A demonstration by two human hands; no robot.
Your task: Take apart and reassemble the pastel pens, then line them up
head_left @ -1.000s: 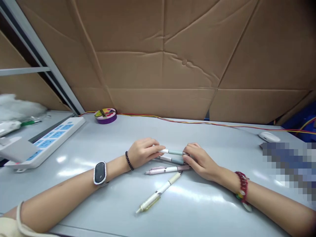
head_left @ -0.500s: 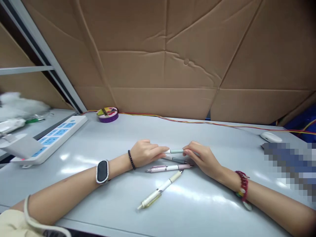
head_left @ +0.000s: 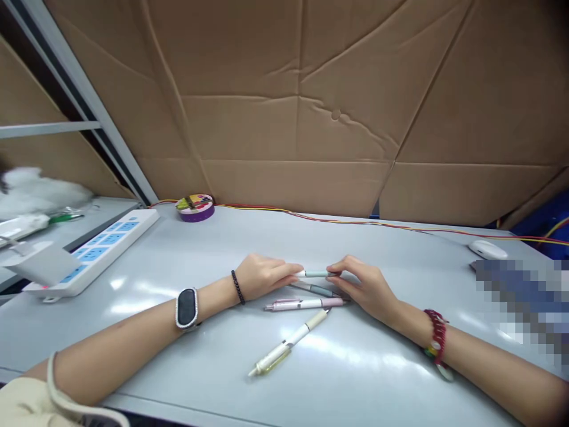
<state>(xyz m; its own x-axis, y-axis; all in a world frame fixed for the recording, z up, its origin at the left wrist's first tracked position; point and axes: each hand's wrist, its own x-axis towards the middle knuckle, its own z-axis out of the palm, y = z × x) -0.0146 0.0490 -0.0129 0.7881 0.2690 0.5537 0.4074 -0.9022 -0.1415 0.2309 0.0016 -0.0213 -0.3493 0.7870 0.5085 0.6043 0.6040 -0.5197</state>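
Note:
A white and pale green pen (head_left: 316, 274) lies crosswise between my hands. My left hand (head_left: 265, 276) is closed on its white end, and the fingertips of my right hand (head_left: 362, 281) pinch its green end. Just nearer to me is a white and blue-grey pen (head_left: 316, 289), partly hidden by my fingers. Below that rests a white and pink pen (head_left: 306, 304), its tip close to my right hand. Nearest of all, a white and cream pen (head_left: 291, 343) lies slanted on the table.
The grey table (head_left: 213, 367) meets a cardboard wall (head_left: 249, 130). A white power strip (head_left: 106, 249) with a plugged-in adapter (head_left: 40, 264) stands left. A purple tape roll (head_left: 195, 207) sits at the back, by thin wires (head_left: 311, 218). A white mouse (head_left: 488, 249) lies at right.
My right thumb and fingers have shifted slightly on the green end of the pen and look a little more parted. The pens on the table stay in place.

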